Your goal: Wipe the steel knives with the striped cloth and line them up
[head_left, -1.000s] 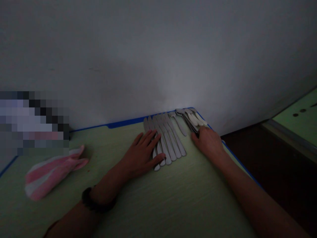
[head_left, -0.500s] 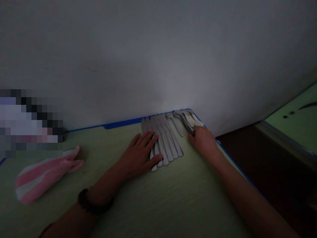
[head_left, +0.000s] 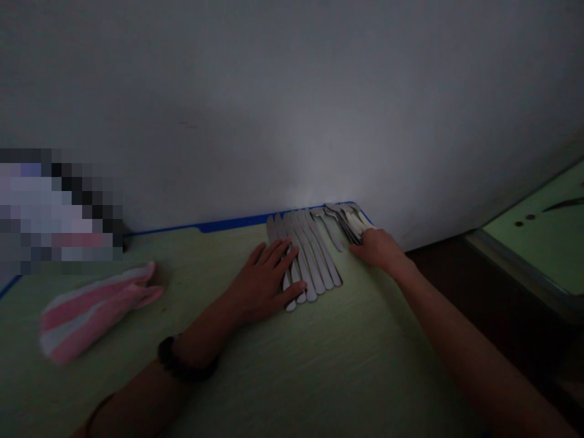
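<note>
My left hand (head_left: 264, 283) lies spread over a row of metal table knives (head_left: 319, 261), its fingers resting on the leftmost ones. The knives lie side by side, handle ends towards me. Beside them, a single spoon or fork (head_left: 332, 232) lies at a slant. At the table's far right corner is a bunch of metal cutlery (head_left: 343, 225), with a few pale-handled pieces (head_left: 354, 220) next to it. My right hand (head_left: 378, 248) is closed, fingers curled around the near ends of that bunch. Its fingertips are partly hidden and the kind of cutlery is unclear.
A pink and white striped cloth (head_left: 98, 313) lies on the left of the pale green table (head_left: 255, 389). A wall (head_left: 283, 109) stands along the blue-edged far side. Past the right edge is dark floor (head_left: 449, 286) and another green surface (head_left: 542, 243). A blurred-out patch covers the far left.
The view has turned slightly left, so everything sits a little further right. Both hands keep nearly the same places on the cutlery.
</note>
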### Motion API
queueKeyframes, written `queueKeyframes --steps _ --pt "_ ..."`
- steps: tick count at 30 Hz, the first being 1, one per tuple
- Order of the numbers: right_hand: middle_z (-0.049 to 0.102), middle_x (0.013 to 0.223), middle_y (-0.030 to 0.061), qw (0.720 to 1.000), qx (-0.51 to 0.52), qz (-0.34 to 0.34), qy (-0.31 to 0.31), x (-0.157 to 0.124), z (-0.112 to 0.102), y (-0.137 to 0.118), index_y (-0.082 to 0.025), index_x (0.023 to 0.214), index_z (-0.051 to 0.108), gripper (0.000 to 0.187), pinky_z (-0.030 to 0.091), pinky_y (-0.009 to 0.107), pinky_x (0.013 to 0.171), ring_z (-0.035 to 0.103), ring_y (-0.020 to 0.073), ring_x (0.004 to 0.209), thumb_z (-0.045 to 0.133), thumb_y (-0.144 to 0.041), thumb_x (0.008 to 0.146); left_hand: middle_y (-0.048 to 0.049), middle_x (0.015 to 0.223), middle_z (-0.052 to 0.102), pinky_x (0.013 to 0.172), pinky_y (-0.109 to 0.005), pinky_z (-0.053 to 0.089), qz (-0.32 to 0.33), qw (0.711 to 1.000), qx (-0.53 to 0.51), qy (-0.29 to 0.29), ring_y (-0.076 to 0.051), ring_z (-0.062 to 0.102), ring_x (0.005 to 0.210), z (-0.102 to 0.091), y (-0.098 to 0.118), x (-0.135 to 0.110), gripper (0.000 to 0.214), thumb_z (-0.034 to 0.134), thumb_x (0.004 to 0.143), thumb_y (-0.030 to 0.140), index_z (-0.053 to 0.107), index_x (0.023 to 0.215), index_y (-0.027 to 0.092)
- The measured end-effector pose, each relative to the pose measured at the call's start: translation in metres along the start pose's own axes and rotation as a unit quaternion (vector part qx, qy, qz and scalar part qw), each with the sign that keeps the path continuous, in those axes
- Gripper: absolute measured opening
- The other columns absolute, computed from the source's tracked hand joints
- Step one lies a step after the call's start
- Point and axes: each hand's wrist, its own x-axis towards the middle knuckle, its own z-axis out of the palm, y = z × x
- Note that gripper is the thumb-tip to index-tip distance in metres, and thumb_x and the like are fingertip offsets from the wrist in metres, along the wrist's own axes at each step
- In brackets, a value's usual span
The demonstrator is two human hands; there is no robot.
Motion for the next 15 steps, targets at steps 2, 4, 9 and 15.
queueKeyframes --steps 2,4,9,15 --pt "0.068 0.096 0.0202 1.000 -0.004 -0.001 -0.001 0.0010 -0.0010 0.0001 -0.009 0.093 0.066 0.041 0.047 0.034 0.072 0.064 0.0289 0.089 0.050 -0.044 0.078 -0.0084 0.150 0.026 0.113 -0.047 0.011 0.000 1.000 -0.002 0.001 -0.027 0.016 0.139 -0.0002 0.0002 0.0000 0.072 0.027 0.086 0.065 0.026 0.143 0.020" --pt "0.067 0.097 0.0208 1.000 -0.006 -0.001 -0.002 0.0019 -0.0019 0.0004 -0.009 0.094 0.066 0.041 0.047 0.035 0.072 0.064 0.0301 0.090 0.050 -0.044 0.078 -0.0086 0.150 0.026 0.113 -0.047 0.011 0.000 1.000 -0.001 0.000 -0.027 0.016 0.139 -0.0002 0.0002 0.0001 0.072 0.027 0.086 0.065 0.026 0.143 0.019" --pt "0.067 0.095 0.0215 1.000 -0.008 -0.008 -0.014 0.0037 -0.0028 0.0022 -0.008 0.091 0.066 0.040 0.047 0.035 0.072 0.064 0.0309 0.090 0.051 -0.043 0.078 -0.0096 0.150 0.025 0.112 -0.047 0.011 -0.002 1.000 0.006 -0.007 -0.027 0.016 0.139 0.0009 -0.0003 0.0002 0.073 0.027 0.086 0.065 0.026 0.143 0.018" --pt "0.067 0.096 0.0203 1.000 -0.009 -0.015 -0.021 0.0058 -0.0023 0.0049 -0.010 0.091 0.065 0.036 0.045 0.034 0.075 0.063 0.0297 0.093 0.051 -0.041 0.079 -0.0091 0.150 0.025 0.112 -0.046 0.011 -0.002 1.000 0.011 -0.005 -0.026 0.016 0.139 0.0010 -0.0006 0.0002 0.073 0.027 0.087 0.064 0.026 0.143 0.018"
